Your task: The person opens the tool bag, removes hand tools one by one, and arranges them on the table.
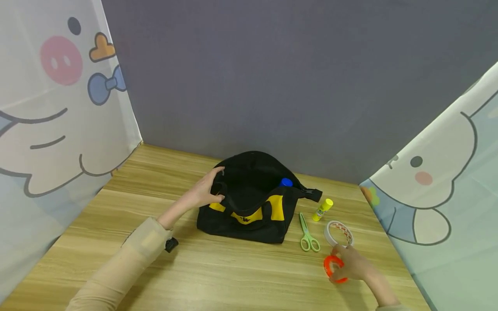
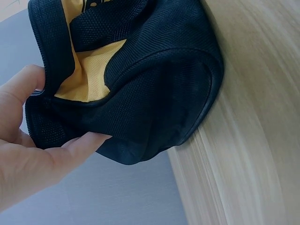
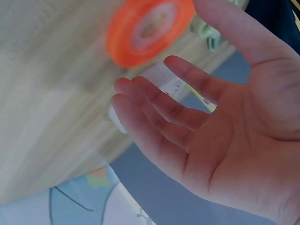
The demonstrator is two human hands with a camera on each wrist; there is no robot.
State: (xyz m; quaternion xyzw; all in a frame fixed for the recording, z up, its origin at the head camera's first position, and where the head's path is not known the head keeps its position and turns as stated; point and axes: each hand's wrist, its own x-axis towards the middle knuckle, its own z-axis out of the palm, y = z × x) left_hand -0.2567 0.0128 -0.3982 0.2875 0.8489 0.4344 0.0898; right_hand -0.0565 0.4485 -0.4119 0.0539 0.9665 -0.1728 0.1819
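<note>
A black and yellow fabric bag [image 1: 241, 229] stands with its top gaping, and a blue cap [image 1: 285, 182] shows inside. My left hand [image 1: 204, 190] grips the bag at the left end of its zippered opening; in the left wrist view the thumb and fingers of the left hand [image 2: 42, 154] lie on either side of the edge. Over a roll of orange tape [image 1: 328, 264], my right hand [image 1: 352, 263] hovers with fingers spread. The right wrist view shows a gap between the right hand [image 3: 220, 122] and the orange tape roll [image 3: 117, 42].
Green-handled scissors [image 1: 306, 235] lie right of the bag. Beyond them are a yellow glue stick [image 1: 323, 209] and a white tape roll [image 1: 330, 237]. A small black piece [image 1: 171, 244] is beside the left sleeve. A grey panel [image 1: 249, 86] rises behind the wooden table [image 1: 233, 280].
</note>
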